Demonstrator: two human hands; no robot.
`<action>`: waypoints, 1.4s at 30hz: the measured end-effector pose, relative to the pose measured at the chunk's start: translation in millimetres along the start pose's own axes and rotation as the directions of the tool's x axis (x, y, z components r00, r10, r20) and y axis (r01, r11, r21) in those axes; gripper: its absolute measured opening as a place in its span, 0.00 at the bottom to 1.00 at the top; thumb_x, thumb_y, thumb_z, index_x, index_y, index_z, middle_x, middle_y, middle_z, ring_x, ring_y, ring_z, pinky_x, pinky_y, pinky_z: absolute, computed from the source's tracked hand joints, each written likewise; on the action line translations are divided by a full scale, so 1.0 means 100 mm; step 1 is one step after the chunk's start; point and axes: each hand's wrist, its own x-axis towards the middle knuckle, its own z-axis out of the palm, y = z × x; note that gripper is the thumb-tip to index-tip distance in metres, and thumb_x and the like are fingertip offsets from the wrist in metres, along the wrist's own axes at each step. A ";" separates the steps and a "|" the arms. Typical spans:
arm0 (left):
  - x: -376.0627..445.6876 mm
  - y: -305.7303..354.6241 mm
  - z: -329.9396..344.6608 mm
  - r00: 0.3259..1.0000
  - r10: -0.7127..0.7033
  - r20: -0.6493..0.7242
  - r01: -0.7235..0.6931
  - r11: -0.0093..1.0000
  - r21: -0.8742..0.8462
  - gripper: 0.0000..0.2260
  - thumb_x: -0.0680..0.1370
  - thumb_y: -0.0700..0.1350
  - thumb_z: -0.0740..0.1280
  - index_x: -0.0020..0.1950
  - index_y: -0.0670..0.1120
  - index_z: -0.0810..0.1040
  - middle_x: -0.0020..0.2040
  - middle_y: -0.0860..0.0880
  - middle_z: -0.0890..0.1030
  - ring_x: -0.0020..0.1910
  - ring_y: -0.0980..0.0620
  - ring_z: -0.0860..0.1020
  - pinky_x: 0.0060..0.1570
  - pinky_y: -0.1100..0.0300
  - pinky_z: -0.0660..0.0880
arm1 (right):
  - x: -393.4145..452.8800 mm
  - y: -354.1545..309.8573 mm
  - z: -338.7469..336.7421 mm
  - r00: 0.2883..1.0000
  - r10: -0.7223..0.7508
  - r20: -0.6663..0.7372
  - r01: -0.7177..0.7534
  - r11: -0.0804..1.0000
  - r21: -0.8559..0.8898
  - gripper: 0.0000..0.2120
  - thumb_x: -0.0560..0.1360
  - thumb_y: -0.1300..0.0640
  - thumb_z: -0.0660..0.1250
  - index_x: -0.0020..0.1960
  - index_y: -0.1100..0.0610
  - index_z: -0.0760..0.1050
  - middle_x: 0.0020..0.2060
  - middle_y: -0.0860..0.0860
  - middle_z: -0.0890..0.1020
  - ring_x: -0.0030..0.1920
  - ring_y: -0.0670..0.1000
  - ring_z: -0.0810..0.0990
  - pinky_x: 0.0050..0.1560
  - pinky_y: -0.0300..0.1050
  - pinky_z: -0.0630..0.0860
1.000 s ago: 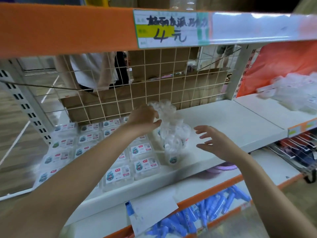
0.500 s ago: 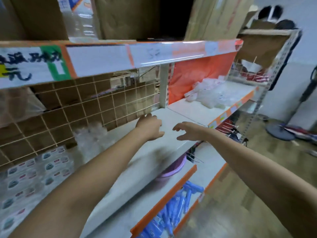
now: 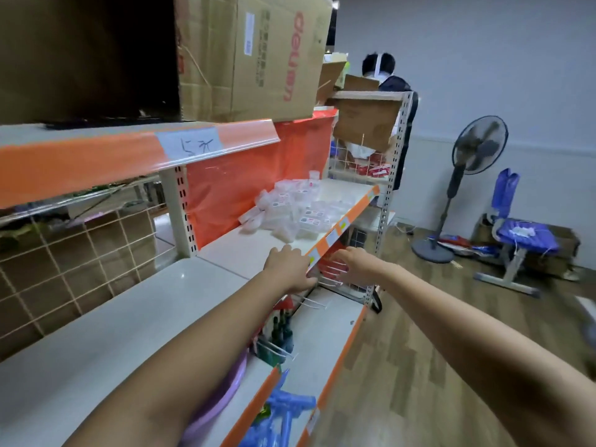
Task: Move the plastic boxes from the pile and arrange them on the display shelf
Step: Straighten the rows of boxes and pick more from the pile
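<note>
Both our hands reach out empty, left hand (image 3: 288, 267) and right hand (image 3: 357, 264) with fingers loosely spread, short of the heaped clear plastic boxes (image 3: 292, 209) on the smooth white shelf (image 3: 245, 250), orange-edged, under a cardboard carton (image 3: 251, 56).

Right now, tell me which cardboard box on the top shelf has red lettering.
The right-hand box: red "deli" lettering runs down its side. The box left of it shows only a plain, shadowed face.

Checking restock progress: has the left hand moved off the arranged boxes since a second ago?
Yes. The left hand went rightward past the upright post, toward the plastic box pile.
</note>
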 end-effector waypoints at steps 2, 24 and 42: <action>0.26 0.07 0.01 1.000 0.012 0.017 -0.012 1.000 0.003 0.21 0.78 0.59 0.57 0.65 0.47 0.73 0.62 0.44 0.73 0.64 0.43 0.68 0.59 0.50 0.65 | 0.14 0.23 -0.01 0.999 0.048 0.001 -0.048 0.999 0.011 0.20 0.76 0.53 0.64 0.65 0.59 0.69 0.60 0.57 0.73 0.59 0.59 0.72 0.59 0.52 0.72; 4.06 -0.40 0.10 0.994 0.079 -0.075 -0.076 0.996 0.049 0.21 0.80 0.55 0.57 0.68 0.45 0.71 0.65 0.44 0.72 0.65 0.44 0.67 0.60 0.50 0.66 | 3.08 2.27 -0.27 0.981 0.193 -0.003 -0.193 0.979 0.066 0.27 0.77 0.56 0.62 0.74 0.56 0.59 0.69 0.56 0.66 0.68 0.58 0.65 0.66 0.52 0.67; 6.07 -0.84 0.39 0.952 -0.295 -0.083 0.290 0.955 -0.071 0.18 0.79 0.52 0.58 0.64 0.46 0.74 0.64 0.46 0.72 0.64 0.45 0.68 0.59 0.53 0.66 | 5.25 3.31 -0.05 0.998 0.051 -0.023 -0.050 0.998 0.044 0.19 0.80 0.50 0.54 0.67 0.60 0.65 0.62 0.57 0.71 0.63 0.58 0.70 0.60 0.51 0.69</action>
